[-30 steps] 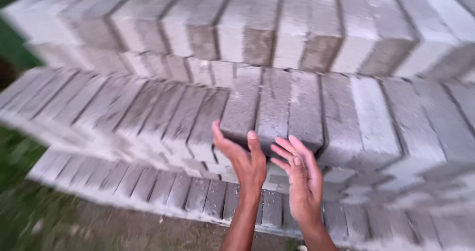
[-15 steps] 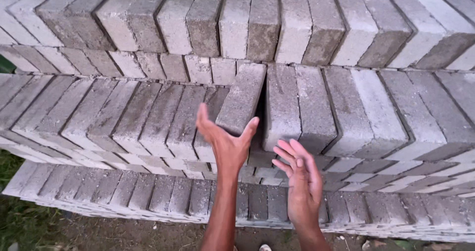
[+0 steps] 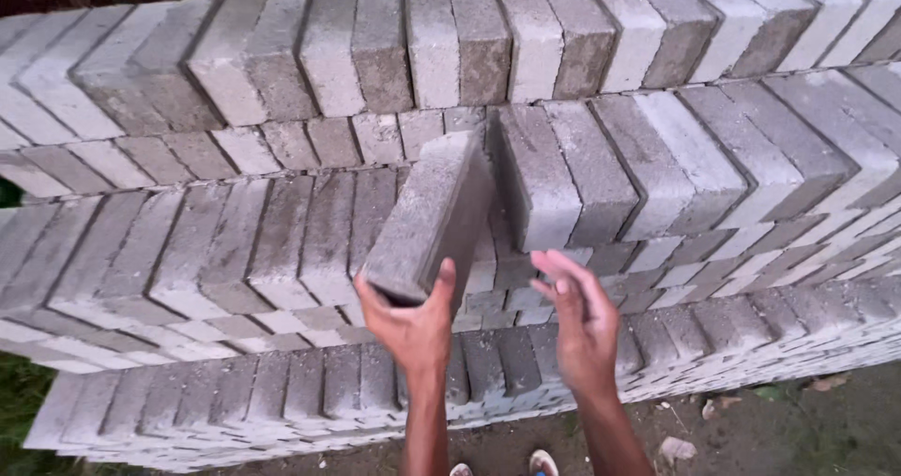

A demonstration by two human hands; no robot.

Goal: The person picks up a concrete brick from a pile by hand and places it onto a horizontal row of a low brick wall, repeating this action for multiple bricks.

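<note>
In the head view, the left hand (image 3: 413,321) gripped the near end of a grey brick (image 3: 432,218), thumb up its right side and fingers cupped under the end face. The brick stood tilted, pulled partway out of the middle tier of the stack (image 3: 235,251), its far end still level with the neighbouring bricks and a dark gap open on its right. The right hand (image 3: 584,321) hung just beside it, spread and holding nothing, its fingertips (image 3: 549,268) near the front edge of that same tier, below the next brick (image 3: 540,180). No packages, labels or signs showed anywhere. The stack filled most of the view in stepped tiers, each a row of grey blocks laid slantwise, some paler and some darker, the tiers stepping forward toward the bottom. Below the lowest tier lay bare brown ground (image 3: 779,429) with dry leaves at the lower right, and a strip of grass (image 3: 14,410) at the lower left. Two toes of footwear (image 3: 540,462) showed at the bottom edge.
</note>
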